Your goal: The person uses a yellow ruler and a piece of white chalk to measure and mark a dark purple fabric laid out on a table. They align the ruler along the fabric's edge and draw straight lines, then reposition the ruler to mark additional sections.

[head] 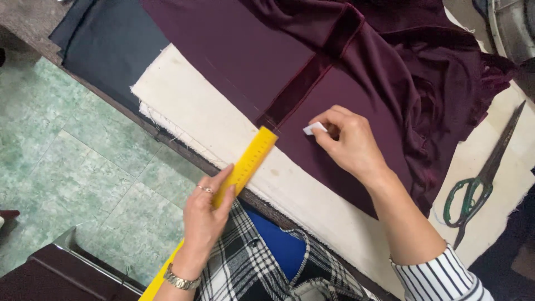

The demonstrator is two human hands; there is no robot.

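Observation:
My left hand [205, 213] grips a long yellow ruler [249, 161] near its middle; the ruler's far end rests at the edge of a dark maroon velvet cloth [262, 56]. My right hand [348, 146] pinches a small white piece of tailor's chalk [314, 128] and rests on the maroon cloth, just right of the ruler's tip. The cloth lies flat on a cream fabric cover [189, 106] over the table, with a seam band running diagonally; its right part is bunched in folds.
Large scissors [484, 178] with green handles lie on the cream cover at the right. A dark navy cloth [108, 42] lies at the far left of the table. Green tiled floor [67, 161] shows beyond the table edge.

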